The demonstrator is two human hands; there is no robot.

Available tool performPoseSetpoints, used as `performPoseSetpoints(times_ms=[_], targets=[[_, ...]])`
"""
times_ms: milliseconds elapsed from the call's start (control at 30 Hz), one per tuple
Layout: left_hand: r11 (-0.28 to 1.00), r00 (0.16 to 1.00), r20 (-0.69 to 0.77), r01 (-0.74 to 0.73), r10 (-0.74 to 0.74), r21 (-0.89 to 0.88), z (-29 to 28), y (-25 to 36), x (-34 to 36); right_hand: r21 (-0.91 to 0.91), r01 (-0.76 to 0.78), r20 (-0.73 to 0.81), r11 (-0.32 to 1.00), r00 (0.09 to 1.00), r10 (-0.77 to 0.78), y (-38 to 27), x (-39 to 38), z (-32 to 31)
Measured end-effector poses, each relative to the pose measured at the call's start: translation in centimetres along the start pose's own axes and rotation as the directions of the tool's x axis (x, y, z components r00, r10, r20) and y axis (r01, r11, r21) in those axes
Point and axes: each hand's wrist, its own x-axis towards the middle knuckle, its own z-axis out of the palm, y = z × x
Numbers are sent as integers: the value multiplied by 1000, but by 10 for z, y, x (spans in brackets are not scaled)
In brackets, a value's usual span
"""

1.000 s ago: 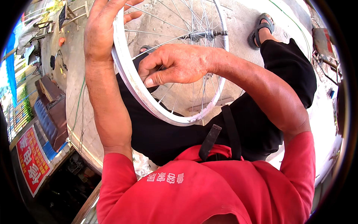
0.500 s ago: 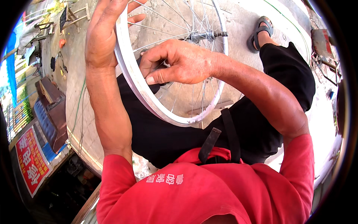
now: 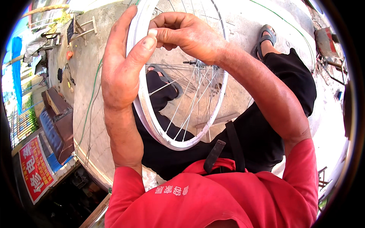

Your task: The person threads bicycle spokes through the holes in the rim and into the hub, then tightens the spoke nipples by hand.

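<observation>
A bare silver bicycle wheel rim [image 3: 178, 144] with thin spokes stands tilted between my legs. My left hand [image 3: 123, 68] holds its left side, palm against the outer edge and thumb laid across the rim. Just inside the rim, my right hand [image 3: 184, 34] is closed, its thumb tip beside my left thumb. Whatever sits between the right fingers is hidden. The hub [image 3: 203, 65] with its axle lies below the right wrist, and spokes [image 3: 195, 100] fan out from it.
My sandalled feet rest on the concrete floor [image 3: 114, 22]. A green hose [image 3: 91, 104] runs along the left. Farther left are a blue-padded brown seat [image 3: 51, 125], a red sign [image 3: 36, 169] and a wooden stool [image 3: 81, 28]. A reddish metal object [image 3: 325, 41] stands far right.
The wheel has come lower and turned, so it looks narrower. My right hand has moved up along the rim. My left thumb now lies on the rim near the right thumb.
</observation>
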Motion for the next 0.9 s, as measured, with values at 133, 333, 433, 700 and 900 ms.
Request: performPoseSetpoints(times_ms=[133,333,433,700,900], targets=[[997,1000,-6,13,-14,-79,-5,-5,7,79,25,-8,997,1000,-24,4,2,1],[999,999,-52,2,0,32,-14,-9,13,-171,115,-130,979,982,-138,14,1,1],[999,998,-48,37,-36,11,-20,-15,18,-305,-27,-238,952,970,-49,-5,-23,-4],[999,995,-83,48,-48,-9,-21,-17,27,-352,-208,409,913,843,350,-13,-100,-1],[991,998,-30,49,-53,-124,-22,-20,32,-298,215,234,930,961,-147,21,-103,46]])
